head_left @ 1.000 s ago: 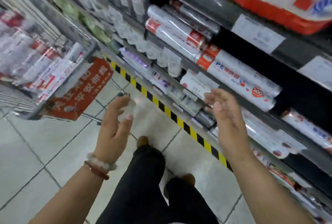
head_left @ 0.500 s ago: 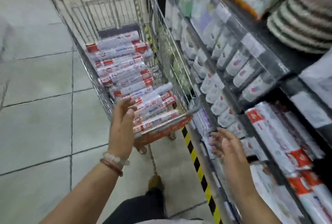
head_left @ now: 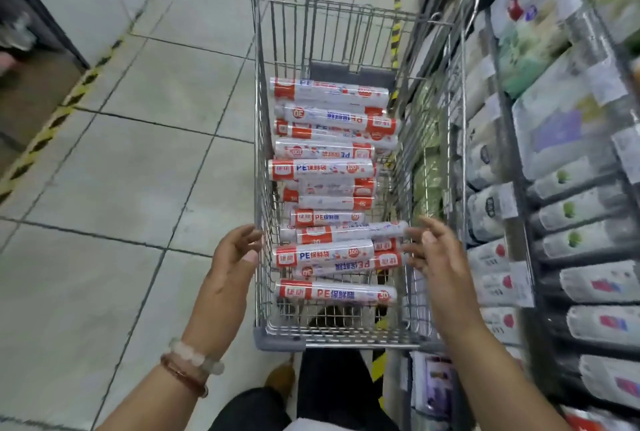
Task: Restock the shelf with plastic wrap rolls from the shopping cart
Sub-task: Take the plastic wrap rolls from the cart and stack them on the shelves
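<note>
Since half a second ago the view has swung round to look straight down into the silver wire shopping cart (head_left: 263,140), and both hands have come forward to its near end, where earlier they hung short of it. The left hand (head_left: 235,254) is just outside the cart's left wall, fingers loosely spread and holding nothing; the right hand (head_left: 429,250) is at the cart's right wall, fingers also spread and empty, its fingertips near or perhaps touching the end of a roll, which I cannot tell for sure. The white plastic wrap rolls with red-orange end labels (head_left: 329,167) lie crosswise in the cart, stacked from its far end to near its near end, more than 10 of them; the nearest single roll (head_left: 336,292) lies alone on the cart's wire floor, closest to the person. The dark metal store shelf (head_left: 512,140) with blurred packaged goods stands just to the right of the cart. These rolls look light and stiff along their length, but their film wrapper is likely slick, so a grip round the middle of 1 roll, or 2 hands pressing inward on both ends of a few, should hold best; a loose grasp could let rolls slide out.
</note>
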